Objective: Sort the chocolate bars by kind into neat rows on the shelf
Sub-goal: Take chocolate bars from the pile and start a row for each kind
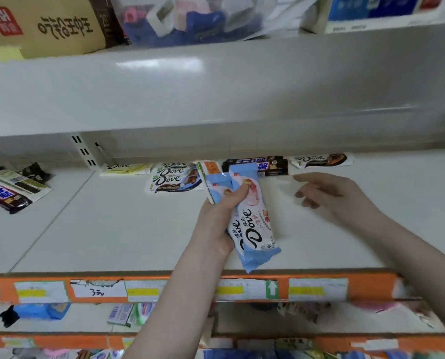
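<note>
My left hand (224, 211) grips a bundle of light-blue Dove bars (252, 229) above the middle of the white shelf (112, 229). My right hand (327, 195) hovers to the right of the bundle with relaxed fingers, holding nothing. Along the back of the shelf lie a yellow Dove bar (125, 169), stacked white-and-brown Dove bars (174, 178), dark Snickers bars (270, 164) and another Dove bar (322, 159). A mixed heap of bars (11, 189) lies at the far left.
The upper shelf's underside (216, 86) overhangs closely, with boxes and a bag on top. An orange price strip (190, 287) runs along the shelf's front edge. Lower shelves hold other goods (40, 312).
</note>
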Tool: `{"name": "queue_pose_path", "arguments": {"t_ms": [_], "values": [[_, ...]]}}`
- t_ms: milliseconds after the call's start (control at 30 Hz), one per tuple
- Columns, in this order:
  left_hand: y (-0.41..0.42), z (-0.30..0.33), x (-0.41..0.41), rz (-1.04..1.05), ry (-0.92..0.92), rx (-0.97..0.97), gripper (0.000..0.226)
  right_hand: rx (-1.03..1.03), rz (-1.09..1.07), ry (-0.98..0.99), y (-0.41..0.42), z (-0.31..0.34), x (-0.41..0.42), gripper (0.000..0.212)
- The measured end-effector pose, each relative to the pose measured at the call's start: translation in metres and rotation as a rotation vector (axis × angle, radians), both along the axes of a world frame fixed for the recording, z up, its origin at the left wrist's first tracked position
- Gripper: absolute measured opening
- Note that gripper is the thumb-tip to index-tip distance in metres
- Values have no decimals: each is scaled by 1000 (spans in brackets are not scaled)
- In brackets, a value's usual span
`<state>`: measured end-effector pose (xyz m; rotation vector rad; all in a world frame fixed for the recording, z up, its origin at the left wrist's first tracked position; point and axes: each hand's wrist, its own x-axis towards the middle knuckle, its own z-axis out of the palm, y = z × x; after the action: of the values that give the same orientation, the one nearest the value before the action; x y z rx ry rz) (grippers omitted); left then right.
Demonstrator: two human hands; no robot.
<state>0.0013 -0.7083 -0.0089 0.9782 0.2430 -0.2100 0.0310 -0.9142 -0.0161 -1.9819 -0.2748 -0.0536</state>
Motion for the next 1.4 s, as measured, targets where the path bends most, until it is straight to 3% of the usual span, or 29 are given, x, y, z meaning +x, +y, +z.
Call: {"name": "queue_pose_path", "arguments": {"t_ms": [133, 300, 500, 767, 967, 1100, 1167, 1400], "values": [[-50, 2, -2, -94, -31, 98, 17, 186, 44, 69, -35, 16, -6, 21], [-125, 10, -4, -207, -59, 239, 26, 248, 65, 126, -94, 22, -8, 20], [-206, 12, -6, -254, -32, 270, 13, 200, 86, 187, -161, 25, -7, 14], [-227, 11, -7, -242, -1, 276, 20, 496, -168, 163, -206, 18, -1, 5], [-209, 10, 3, -216, -2, 325, 22, 288, -84, 148, -217, 8, -3, 20], [-197, 11, 13, -307, -62, 407, 31, -316, 141, -198, -216, 9, -8, 39], [-194, 10, 16, -337, -79, 437, 32, -507, 224, -306, -211, 10, -9, 46], [-199, 4, 24, -383, -35, 356, 19, -598, 189, -311, -205, 12, -11, 51]]}}
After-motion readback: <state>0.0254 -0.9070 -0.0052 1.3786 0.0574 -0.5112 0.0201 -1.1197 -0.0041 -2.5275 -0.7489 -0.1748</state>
